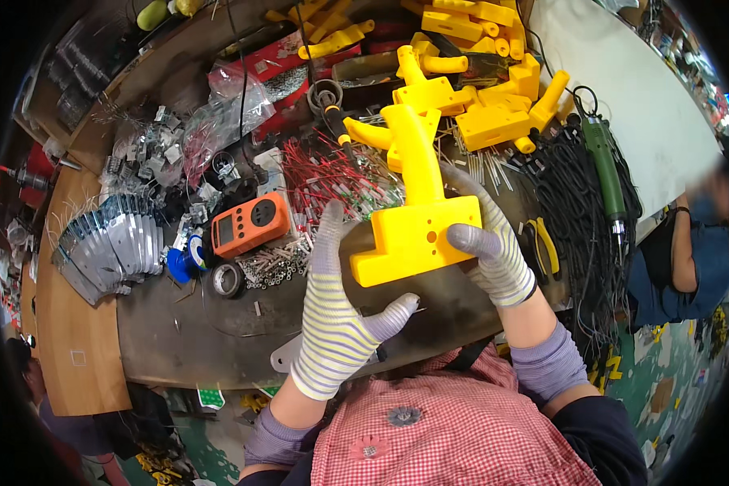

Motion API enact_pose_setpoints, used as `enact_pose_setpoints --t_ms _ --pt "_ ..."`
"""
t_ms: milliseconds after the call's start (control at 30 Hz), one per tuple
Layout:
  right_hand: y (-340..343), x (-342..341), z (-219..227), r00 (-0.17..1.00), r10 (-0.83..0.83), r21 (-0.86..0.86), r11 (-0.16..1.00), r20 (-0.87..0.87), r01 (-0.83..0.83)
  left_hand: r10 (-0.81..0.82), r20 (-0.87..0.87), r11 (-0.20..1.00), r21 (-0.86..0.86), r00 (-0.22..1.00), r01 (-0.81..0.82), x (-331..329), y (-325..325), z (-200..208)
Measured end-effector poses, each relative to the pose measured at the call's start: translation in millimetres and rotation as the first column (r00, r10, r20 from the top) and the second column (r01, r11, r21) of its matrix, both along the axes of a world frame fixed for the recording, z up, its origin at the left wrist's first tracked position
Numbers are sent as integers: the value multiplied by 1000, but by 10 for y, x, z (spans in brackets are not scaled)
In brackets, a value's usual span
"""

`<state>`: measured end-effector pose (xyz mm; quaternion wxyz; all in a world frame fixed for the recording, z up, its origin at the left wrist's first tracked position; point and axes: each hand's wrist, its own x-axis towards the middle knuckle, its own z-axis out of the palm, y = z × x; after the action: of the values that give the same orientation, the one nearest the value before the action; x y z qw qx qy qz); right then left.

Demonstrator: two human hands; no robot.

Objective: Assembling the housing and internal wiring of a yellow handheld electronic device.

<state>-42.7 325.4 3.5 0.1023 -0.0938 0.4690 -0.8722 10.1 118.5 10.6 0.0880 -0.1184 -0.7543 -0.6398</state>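
A yellow plastic tool housing [417, 231] with a curved handle and a block-shaped base is held up over the dark work table. My right hand [494, 243], in a striped glove, grips the base at its right side, thumb across the front face and fingers behind. My left hand [332, 312], also gloved, is open just left of the housing, thumb and fingers spread apart, and nothing shows in it. Behind the housing lies a heap of red wires [324, 174] with small parts. An orange meter [249, 224] sits beyond my left hand.
More yellow housings [494, 121] are piled at the back right. A green electric screwdriver [601, 162] and black cables [563, 194] lie at the right, beside yellow-handled pliers [547, 247]. Metal plates [117, 243], a blue spool [186, 257] and a tape roll [228, 279] are at the left. Another person [680, 259] sits at far right.
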Motion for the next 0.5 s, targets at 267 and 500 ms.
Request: enact_pose_setpoints --t_ms 267,500 --pt "-260 233 52 980 83 -12 996 -181 -86 65 -255 944 -297 965 -143 -20 -4 50" --pt "-257 336 21 890 212 566 822 -404 61 -165 -81 902 -415 983 117 83 -145 -2"
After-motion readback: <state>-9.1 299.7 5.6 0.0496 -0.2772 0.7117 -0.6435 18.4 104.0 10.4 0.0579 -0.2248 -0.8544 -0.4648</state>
